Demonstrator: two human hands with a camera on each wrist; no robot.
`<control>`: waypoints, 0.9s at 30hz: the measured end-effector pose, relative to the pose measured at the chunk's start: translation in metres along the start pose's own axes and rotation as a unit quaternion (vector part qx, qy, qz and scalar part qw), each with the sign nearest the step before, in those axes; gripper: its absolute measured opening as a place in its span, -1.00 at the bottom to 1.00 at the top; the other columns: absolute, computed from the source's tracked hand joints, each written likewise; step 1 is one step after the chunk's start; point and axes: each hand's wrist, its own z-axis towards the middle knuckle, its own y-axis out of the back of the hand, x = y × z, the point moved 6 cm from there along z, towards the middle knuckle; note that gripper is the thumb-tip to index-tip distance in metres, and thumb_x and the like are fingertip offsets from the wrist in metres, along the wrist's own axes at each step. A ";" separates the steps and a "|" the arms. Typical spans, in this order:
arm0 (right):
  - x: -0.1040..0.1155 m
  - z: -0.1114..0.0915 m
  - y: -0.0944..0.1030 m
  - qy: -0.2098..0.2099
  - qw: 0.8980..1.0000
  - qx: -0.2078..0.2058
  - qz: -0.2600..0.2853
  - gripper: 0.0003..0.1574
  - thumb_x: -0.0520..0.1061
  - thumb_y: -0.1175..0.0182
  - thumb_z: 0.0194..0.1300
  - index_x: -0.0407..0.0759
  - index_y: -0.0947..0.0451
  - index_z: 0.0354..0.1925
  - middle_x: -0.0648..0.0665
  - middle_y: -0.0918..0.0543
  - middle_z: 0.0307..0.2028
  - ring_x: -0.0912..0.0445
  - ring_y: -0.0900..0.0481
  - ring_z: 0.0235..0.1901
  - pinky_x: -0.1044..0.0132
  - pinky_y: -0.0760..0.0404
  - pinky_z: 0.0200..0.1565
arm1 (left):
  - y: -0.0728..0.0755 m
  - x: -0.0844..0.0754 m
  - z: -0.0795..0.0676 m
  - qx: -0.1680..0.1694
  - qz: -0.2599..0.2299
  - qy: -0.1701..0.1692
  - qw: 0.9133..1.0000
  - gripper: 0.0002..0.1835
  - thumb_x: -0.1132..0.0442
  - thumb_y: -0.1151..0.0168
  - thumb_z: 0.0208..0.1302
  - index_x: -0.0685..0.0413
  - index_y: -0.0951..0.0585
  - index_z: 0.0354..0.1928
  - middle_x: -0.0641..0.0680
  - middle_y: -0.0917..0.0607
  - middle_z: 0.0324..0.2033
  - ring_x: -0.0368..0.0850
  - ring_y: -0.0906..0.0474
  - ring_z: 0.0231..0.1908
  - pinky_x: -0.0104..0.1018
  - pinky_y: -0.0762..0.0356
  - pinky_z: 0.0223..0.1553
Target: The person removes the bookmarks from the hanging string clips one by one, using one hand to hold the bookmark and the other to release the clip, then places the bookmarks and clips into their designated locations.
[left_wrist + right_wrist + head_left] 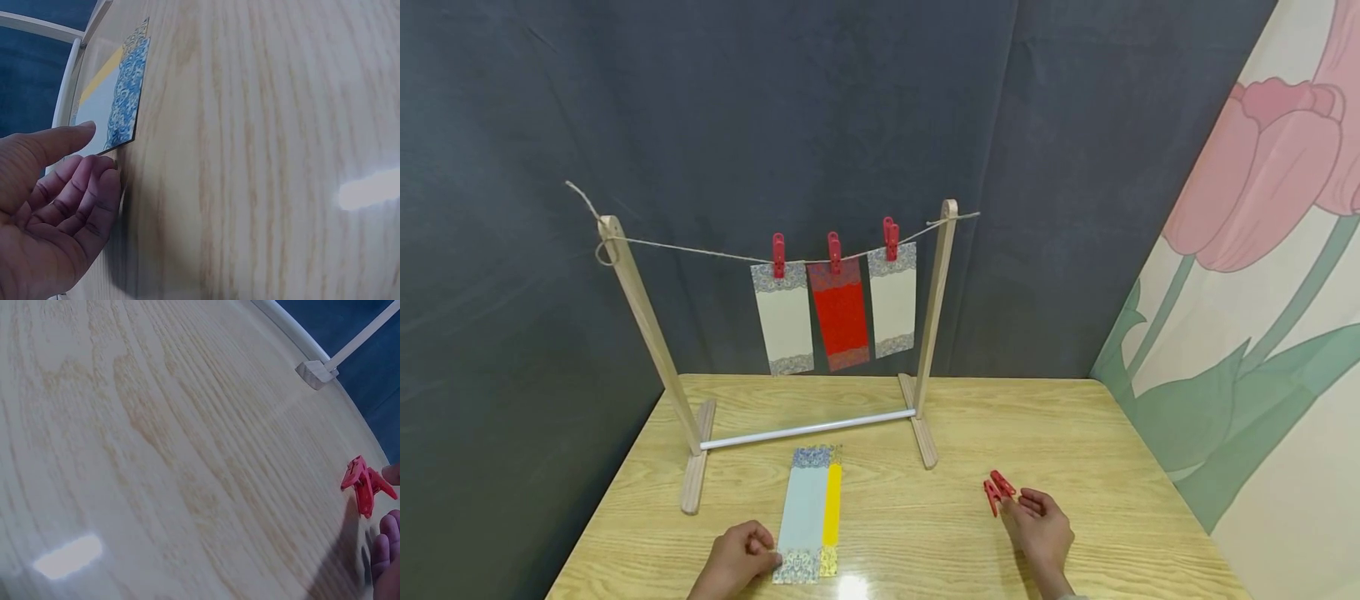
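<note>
A pale blue card (805,508) with patterned ends lies on the table, partly over a yellow card (832,508). My left hand (737,560) is at its near left corner; in the left wrist view the thumb (78,134) overlaps the card, with the other fingers loosely bent beside its edge. On the right, two red clothespins (997,492) lie close together. My right hand (1042,533) is beside them, thumb and fingers apart, a fingertip right at one clothespin's leg. Most of this hand is outside the right wrist view.
A wooden stand (936,308) holds a string (700,251) across the back. Red clothespins fix two off-white cards (786,325) and a red card (841,317) to it. A white rod (808,429) joins the stand's feet. Dark cloth (760,108) hangs behind.
</note>
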 end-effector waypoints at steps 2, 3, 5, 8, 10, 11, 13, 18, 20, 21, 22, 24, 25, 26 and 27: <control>0.002 0.000 0.001 0.005 1.000 -0.004 0.005 -0.58 -0.24 -0.44 0.07 -0.45 -0.58 -0.13 -0.34 -0.67 -0.26 0.25 -0.56 -0.45 0.57 -0.51 -0.49 | 0.002 -0.001 0.001 -0.015 0.013 -0.004 1.000 -0.80 0.34 -0.43 0.08 0.21 -0.55 -0.36 -0.03 -0.54 -0.60 -0.13 -0.51 -0.62 -0.36 -0.51 -0.62; 0.004 0.000 0.001 0.006 1.000 -0.005 0.007 -0.59 -0.25 -0.44 0.08 -0.45 -0.58 -0.13 -0.34 -0.67 -0.26 0.28 -0.55 -0.46 0.58 -0.51 -0.49 | 0.004 -0.002 0.001 -0.022 0.021 -0.005 1.000 -0.80 0.34 -0.43 0.08 0.20 -0.55 -0.36 -0.03 -0.54 -0.60 -0.14 -0.51 -0.63 -0.36 -0.50 -0.62; 0.006 0.001 0.002 0.008 1.000 -0.007 0.016 -0.61 -0.26 -0.42 0.10 -0.45 -0.59 -0.12 -0.35 -0.67 -0.24 0.35 -0.53 -0.47 0.59 -0.51 -0.48 | 0.006 -0.004 0.002 -0.041 0.037 -0.006 0.998 -0.82 0.34 -0.42 0.08 0.18 -0.56 -0.37 -0.04 -0.53 -0.59 -0.17 -0.49 -0.63 -0.36 -0.50 -0.60; 0.010 0.001 0.003 0.012 1.000 -0.009 0.022 -0.60 -0.26 -0.41 0.10 -0.44 -0.59 -0.11 -0.36 -0.66 -0.22 0.41 -0.50 -0.49 0.60 -0.51 -0.47 | 0.011 -0.009 0.003 -0.064 0.054 -0.009 0.996 -0.85 0.34 -0.39 0.08 0.15 -0.57 -0.37 -0.06 -0.51 -0.58 -0.24 -0.45 -0.63 -0.39 -0.46 -0.57; 0.014 0.002 0.004 0.017 1.000 -0.011 0.024 -0.59 -0.26 -0.42 0.10 -0.44 -0.58 -0.10 -0.37 -0.66 -0.22 0.43 -0.49 -0.48 0.61 -0.51 -0.47 | 0.014 -0.012 0.004 -0.072 0.051 -0.012 0.996 -0.87 0.36 -0.36 0.10 0.16 -0.57 -0.36 -0.05 -0.50 -0.57 -0.25 -0.43 -0.63 -0.39 -0.45 -0.56; 0.016 0.003 0.005 0.019 0.999 -0.013 0.024 -0.59 -0.25 -0.42 0.10 -0.43 -0.59 -0.10 -0.36 -0.67 -0.21 0.44 -0.49 -0.48 0.61 -0.50 -0.47 | 0.015 -0.013 0.005 -0.073 0.048 -0.014 0.996 -0.89 0.37 -0.34 0.12 0.17 -0.57 -0.36 -0.05 -0.50 -0.57 -0.25 -0.44 -0.63 -0.40 -0.45 -0.56; 0.021 0.004 0.007 0.026 0.999 -0.018 0.026 -0.59 -0.24 -0.43 0.10 -0.43 -0.59 -0.10 -0.37 -0.67 -0.21 0.44 -0.49 -0.48 0.62 -0.50 -0.46 | 0.017 -0.015 0.005 -0.072 0.039 -0.017 0.996 -0.91 0.39 -0.32 0.15 0.20 -0.57 -0.34 -0.04 -0.51 -0.57 -0.22 -0.46 -0.65 -0.39 -0.45 -0.58; 0.032 0.005 0.010 0.038 0.998 -0.020 0.037 -0.61 -0.23 -0.43 0.12 -0.40 -0.59 -0.10 -0.37 -0.67 -0.20 0.44 -0.51 -0.47 0.62 -0.51 -0.46 | 0.023 -0.021 0.005 -0.079 0.019 -0.014 0.997 -0.95 0.39 -0.25 0.20 0.21 -0.57 -0.32 -0.01 -0.54 -0.58 -0.14 -0.50 -0.67 -0.38 -0.45 -0.62; 0.037 0.005 0.010 0.042 0.998 -0.019 0.042 -0.61 -0.22 -0.43 0.12 -0.38 -0.60 -0.10 -0.35 -0.67 -0.20 0.44 -0.52 -0.47 0.61 -0.52 -0.45 | 0.026 -0.024 0.005 -0.090 0.013 -0.011 0.996 -0.95 0.40 -0.24 0.19 0.22 -0.57 -0.32 0.01 -0.54 -0.58 -0.11 -0.50 -0.68 -0.37 -0.45 -0.63; 0.039 0.005 0.010 0.045 0.998 -0.019 0.048 -0.62 -0.23 -0.43 0.12 -0.37 -0.60 -0.10 -0.35 -0.68 -0.20 0.43 -0.53 -0.46 0.61 -0.52 -0.45 | 0.028 -0.026 0.005 -0.097 0.009 -0.009 0.995 -0.96 0.40 -0.24 0.19 0.22 -0.57 -0.32 0.01 -0.55 -0.59 -0.09 -0.51 -0.68 -0.37 -0.45 -0.64; 0.041 0.005 0.009 0.047 0.997 -0.019 0.052 -0.62 -0.23 -0.44 0.11 -0.36 -0.61 -0.11 -0.34 -0.68 -0.20 0.43 -0.53 -0.46 0.61 -0.52 -0.44 | 0.029 -0.027 0.004 -0.104 0.005 -0.006 0.995 -0.96 0.40 -0.23 0.19 0.23 -0.57 -0.32 0.03 -0.55 -0.59 -0.07 -0.52 -0.68 -0.37 -0.46 -0.64; 0.045 0.004 0.009 0.051 0.997 -0.020 0.061 -0.63 -0.22 -0.45 0.10 -0.34 -0.62 -0.12 -0.32 -0.68 -0.21 0.43 -0.54 -0.45 0.61 -0.52 -0.43 | 0.032 -0.029 0.004 -0.120 0.000 0.000 0.993 -0.96 0.42 -0.23 0.18 0.24 -0.57 -0.32 0.04 -0.55 -0.60 -0.05 -0.53 -0.68 -0.36 -0.46 -0.64; 0.047 0.004 0.009 0.054 0.996 -0.021 0.065 -0.63 -0.22 -0.45 0.10 -0.33 -0.62 -0.12 -0.31 -0.69 -0.21 0.42 -0.55 -0.45 0.61 -0.52 -0.43 | 0.033 -0.030 0.004 -0.128 -0.003 0.004 0.992 -0.95 0.43 -0.23 0.18 0.24 -0.57 -0.31 0.04 -0.55 -0.60 -0.04 -0.53 -0.68 -0.36 -0.46 -0.64; 0.050 0.004 0.009 0.055 0.996 -0.020 0.069 -0.64 -0.22 -0.45 0.10 -0.32 -0.63 -0.13 -0.30 -0.69 -0.22 0.42 -0.55 -0.44 0.61 -0.52 -0.42 | 0.034 -0.030 0.004 -0.136 -0.005 0.008 0.991 -0.95 0.44 -0.23 0.17 0.23 -0.57 -0.32 0.03 -0.55 -0.61 -0.04 -0.53 -0.69 -0.37 -0.46 -0.65; 0.053 0.003 0.009 0.058 0.995 -0.019 0.073 -0.65 -0.22 -0.45 0.10 -0.31 -0.63 -0.13 -0.29 -0.69 -0.22 0.41 -0.55 -0.43 0.60 -0.52 -0.42 | 0.035 -0.031 0.004 -0.143 -0.009 0.011 0.990 -0.95 0.45 -0.22 0.17 0.23 -0.57 -0.31 0.03 -0.55 -0.61 -0.04 -0.53 -0.69 -0.37 -0.45 -0.65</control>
